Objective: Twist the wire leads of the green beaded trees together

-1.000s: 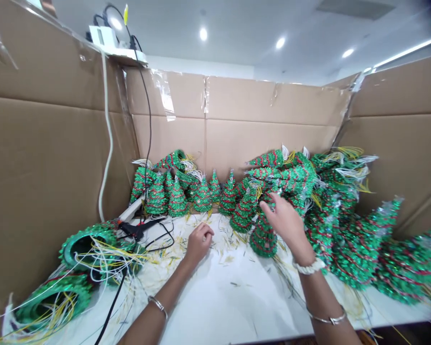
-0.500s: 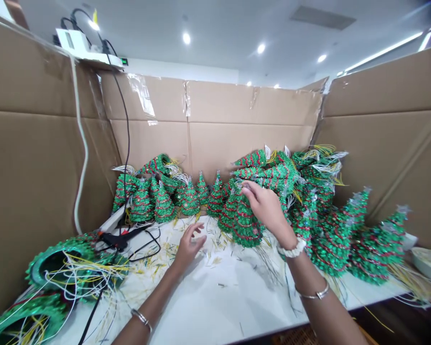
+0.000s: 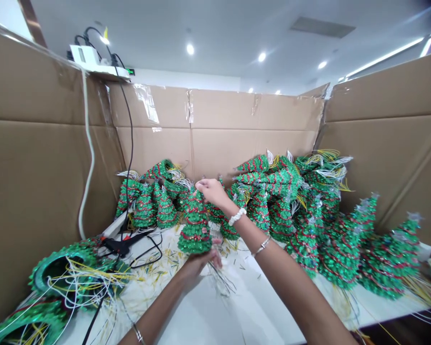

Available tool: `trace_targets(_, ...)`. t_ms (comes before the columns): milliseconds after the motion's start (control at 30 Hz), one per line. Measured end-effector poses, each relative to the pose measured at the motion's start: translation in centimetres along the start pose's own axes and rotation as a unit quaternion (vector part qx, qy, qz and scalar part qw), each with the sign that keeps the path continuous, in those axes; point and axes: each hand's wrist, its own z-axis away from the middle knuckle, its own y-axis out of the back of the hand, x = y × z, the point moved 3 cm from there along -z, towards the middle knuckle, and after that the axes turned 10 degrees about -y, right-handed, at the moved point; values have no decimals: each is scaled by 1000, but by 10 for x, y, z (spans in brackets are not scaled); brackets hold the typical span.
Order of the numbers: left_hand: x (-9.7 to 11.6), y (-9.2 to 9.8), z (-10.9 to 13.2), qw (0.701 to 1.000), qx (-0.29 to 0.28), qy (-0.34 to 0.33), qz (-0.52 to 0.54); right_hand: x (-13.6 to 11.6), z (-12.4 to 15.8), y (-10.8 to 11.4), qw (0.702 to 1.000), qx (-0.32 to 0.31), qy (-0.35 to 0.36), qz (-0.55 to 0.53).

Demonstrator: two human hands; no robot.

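A small green tinsel Christmas tree (image 3: 196, 223) with red garland hangs upright above the white table. My right hand (image 3: 212, 190) is closed on its tip, thumb and fingers pinched together. Thin wires (image 3: 223, 279) trail from below its base. Beneath the base is my left hand (image 3: 203, 261), fingers apart and slightly blurred, close to the wires; the tree hides part of it. Behind my right wrist stand more tinsel trees (image 3: 258, 208).
Tinsel trees (image 3: 339, 244) line the right and back. Large hollow tinsel cones (image 3: 62, 268) with white and yellow wires lie at left, beside a black-handled tool (image 3: 124, 245) and its cord. Wire clippings (image 3: 165, 263) litter the table. Cardboard walls (image 3: 219, 110) enclose it.
My right hand has lifted a tree from the row and carried it left to the middle. My left hand has moved slightly right and down, under its base.
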Motion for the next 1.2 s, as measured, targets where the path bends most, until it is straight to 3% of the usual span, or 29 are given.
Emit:
trace_targets(100, -14, -5, -6, 988, 47, 85, 122, 34, -29, -16, 993, -2, -102, -61)
trace_targets(200, -32, 2, -10, 983, 88, 123, 109, 68, -41, -30, 977, 15, -170, -127)
trace_targets(300, -44, 9, -13, 981, 77, 149, 97, 95, -38, -45, 964, 20, -210, -161)
trace_targets(467, -53, 16, -19, 983, 47, 167, 63, 125, -16, -66, 938, -25, -243, -246)
trace_targets(700, -47, 32, -39, 985, 57, 155, -47, 137, 20, -73, 899, -46, -211, -380)
trace_targets(800, -42, 36, -52, 975, 75, 178, -112, 140, 38, -66, 910, -18, -176, -374)
trace_targets(933, -40, 32, -62, 969, 77, 196, -130, 153, 63, -49, 942, 96, -156, -282)
trace_targets(1033, -33, 28, -59, 963, 70, 173, -196, 157, 78, -48, 958, 94, -132, -236)
trace_targets(1200, -7, 20, -40, 864, 21, 100, -492, 149, 93, -62, 986, -10, -61, -154)
